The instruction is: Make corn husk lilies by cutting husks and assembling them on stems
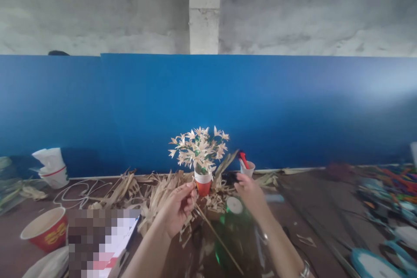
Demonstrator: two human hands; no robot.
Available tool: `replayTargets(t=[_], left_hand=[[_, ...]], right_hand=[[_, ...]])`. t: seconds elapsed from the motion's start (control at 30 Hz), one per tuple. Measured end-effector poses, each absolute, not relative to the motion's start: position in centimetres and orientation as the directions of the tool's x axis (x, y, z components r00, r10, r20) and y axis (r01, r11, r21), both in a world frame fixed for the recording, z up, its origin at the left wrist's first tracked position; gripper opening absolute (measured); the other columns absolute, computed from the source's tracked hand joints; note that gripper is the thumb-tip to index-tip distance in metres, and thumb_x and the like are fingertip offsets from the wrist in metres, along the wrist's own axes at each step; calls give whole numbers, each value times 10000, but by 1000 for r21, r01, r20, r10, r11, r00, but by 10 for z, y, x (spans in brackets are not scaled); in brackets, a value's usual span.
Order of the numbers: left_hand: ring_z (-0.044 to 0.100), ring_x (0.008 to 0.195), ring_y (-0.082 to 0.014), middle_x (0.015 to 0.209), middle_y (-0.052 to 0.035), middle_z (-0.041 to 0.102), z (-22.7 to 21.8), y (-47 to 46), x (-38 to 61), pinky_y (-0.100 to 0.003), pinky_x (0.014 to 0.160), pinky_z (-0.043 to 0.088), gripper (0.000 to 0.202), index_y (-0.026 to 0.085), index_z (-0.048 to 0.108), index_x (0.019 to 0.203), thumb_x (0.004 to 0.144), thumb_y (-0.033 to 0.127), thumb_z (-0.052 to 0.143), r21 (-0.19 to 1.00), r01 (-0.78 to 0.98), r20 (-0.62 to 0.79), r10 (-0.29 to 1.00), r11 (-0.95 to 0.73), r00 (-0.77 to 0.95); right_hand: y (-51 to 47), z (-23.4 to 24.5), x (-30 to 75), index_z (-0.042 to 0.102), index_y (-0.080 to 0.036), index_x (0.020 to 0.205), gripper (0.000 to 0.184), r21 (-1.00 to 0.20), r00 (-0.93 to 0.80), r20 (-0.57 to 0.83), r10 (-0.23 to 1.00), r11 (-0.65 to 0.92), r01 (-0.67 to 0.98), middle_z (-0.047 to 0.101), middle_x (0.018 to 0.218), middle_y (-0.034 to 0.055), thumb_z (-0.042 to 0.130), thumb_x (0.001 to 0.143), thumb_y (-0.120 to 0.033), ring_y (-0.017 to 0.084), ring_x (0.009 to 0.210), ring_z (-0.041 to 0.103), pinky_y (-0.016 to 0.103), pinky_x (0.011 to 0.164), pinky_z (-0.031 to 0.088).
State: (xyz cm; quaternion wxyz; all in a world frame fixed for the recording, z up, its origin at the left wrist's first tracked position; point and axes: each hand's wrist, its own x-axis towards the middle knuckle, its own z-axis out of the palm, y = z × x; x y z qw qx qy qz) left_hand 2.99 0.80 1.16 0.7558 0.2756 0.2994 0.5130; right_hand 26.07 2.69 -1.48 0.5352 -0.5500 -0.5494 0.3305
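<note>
My left hand (178,207) is closed in a pinch on a thin wooden stick (217,238) that slants down to the right. My right hand (250,193) reaches forward over a green bottle with a white cap (233,206); its fingers are blurred and partly hidden. Just ahead of both hands stands a small red and white cup (203,182) holding a bunch of pale paper flowers (199,147). Dried husk strips (156,193) lie scattered around it.
A blue board (260,108) walls off the back of the table. A red paper cup (45,229) sits front left, stacked white cups (52,167) far left, a small cup with a red tool (246,166) behind my right hand. Coloured supplies (387,195) crowd the right.
</note>
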Motion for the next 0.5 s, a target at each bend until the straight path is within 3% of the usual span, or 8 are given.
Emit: replayTargets(t=[0.07,0.17,0.23,0.3,0.5], left_hand=[[390,403,-3,568,29,526,9,4,36,-88,333,222,170,115,575,696,706,193,727,760,-547,-200,927,350,316],[395,398,-10,552,19,556,3,-3,47,-103,342,226,241,115,602,688,641,266,783,809,-465,-197,911,359,361],[406,399,-18,539,8,571,0,-7,53,-116,350,233,294,109,610,668,606,319,805,843,-425,-172,914,330,368],[411,396,-25,516,3,569,-2,-10,58,-129,356,235,326,106,607,633,601,363,804,875,-387,-147,921,291,360],[382,373,-22,549,-15,596,-4,-11,59,-167,356,188,339,103,643,622,586,397,808,929,-257,-147,905,265,400]], right_hand=[[15,-4,246,722,-184,826,309,-949,97,184,978,151,276,674,736,48,627,727,-460,218,740,592,319,678,429],[-4,9,218,741,-177,826,379,-969,-238,51,970,106,223,664,672,20,585,774,-518,176,652,575,295,647,416],[-12,13,204,748,-187,796,329,-983,-229,101,968,132,126,688,806,34,628,752,-490,188,773,596,296,740,429],[-14,12,197,750,-186,736,277,-984,-140,153,978,164,66,672,813,38,678,712,-453,192,812,592,292,766,434],[-13,8,198,637,-155,549,316,-995,-114,12,993,1,-102,587,587,-9,762,586,-443,123,511,533,260,512,442]])
